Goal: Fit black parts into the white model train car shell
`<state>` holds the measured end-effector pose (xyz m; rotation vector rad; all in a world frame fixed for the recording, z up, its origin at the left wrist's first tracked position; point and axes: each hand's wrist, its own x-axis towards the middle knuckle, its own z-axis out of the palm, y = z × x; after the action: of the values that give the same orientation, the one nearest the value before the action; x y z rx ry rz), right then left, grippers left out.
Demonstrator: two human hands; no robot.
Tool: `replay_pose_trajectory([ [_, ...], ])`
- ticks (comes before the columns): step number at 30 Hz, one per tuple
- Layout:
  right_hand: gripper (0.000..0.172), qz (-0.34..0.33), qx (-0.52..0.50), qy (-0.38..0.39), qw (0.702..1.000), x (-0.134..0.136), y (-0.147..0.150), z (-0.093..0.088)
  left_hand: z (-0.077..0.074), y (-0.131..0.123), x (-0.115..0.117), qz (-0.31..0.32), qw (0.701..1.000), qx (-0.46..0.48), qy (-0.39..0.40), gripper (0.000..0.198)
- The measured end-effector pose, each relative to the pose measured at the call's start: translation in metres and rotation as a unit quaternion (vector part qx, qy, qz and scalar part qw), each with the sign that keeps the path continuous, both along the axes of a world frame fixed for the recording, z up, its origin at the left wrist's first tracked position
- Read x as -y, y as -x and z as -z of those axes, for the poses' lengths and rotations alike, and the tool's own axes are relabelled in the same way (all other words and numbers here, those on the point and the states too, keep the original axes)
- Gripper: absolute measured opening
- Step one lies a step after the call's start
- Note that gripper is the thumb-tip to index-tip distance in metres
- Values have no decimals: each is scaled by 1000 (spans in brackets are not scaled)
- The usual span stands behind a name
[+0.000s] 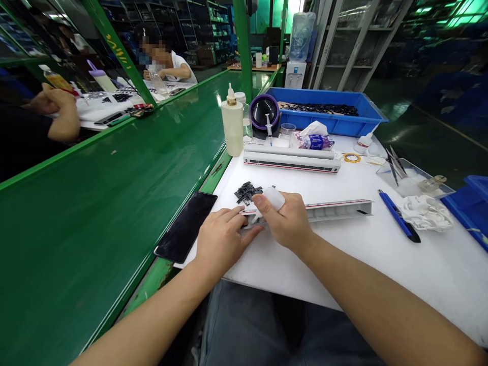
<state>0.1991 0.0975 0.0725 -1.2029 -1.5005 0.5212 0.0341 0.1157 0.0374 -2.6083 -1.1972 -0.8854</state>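
My left hand [223, 236] is closed on the near left end of a long white model train car shell [339, 211], which has a red stripe and lies with its hollow side toward me. In my right hand [290, 218] is a small white squeeze bottle [275, 197], gripped in the fist and tilted so its nozzle points down into the shell beside my left fingers. The nozzle's tip is hard to make out. Just behind the hands lies a pile of small black pieces [247, 192]. Farther back, white train car shells [292, 161] with a dark window band rest side by side.
A black phone [186, 226] lies at the left edge by the green conveyor [114, 203]. Behind stand a large bottle [232, 127], a tissue pack [314, 141] and a blue bin [328, 122]. To the right are a blue pen-like tool [398, 216], a white cloth [427, 212] and tweezers [392, 166].
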Motion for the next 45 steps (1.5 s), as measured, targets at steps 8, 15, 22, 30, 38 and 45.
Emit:
replay_pose_trajectory([
  [8,51,-8,-3,-2,1000,1,-2,0,1,-1,-1,-6,1000,-2,-4,32],
  [15,42,3,-254,63,965,1,-19,-23,4,2,-1,4,999,-3,-32,31],
  [22,26,-36,-382,-4,923,-3,-135,-59,7,3,-2,15,1000,2,-27,32],
  [30,25,71,-293,139,943,-8,-216,4,7,3,-2,3,1000,-5,-13,31],
  [38,36,222,54,170,959,-9,-228,5,9,7,-10,32,998,-15,-56,31],
  [45,24,217,112,203,948,-10,-227,13,11,9,-16,48,997,-12,-65,34],
])
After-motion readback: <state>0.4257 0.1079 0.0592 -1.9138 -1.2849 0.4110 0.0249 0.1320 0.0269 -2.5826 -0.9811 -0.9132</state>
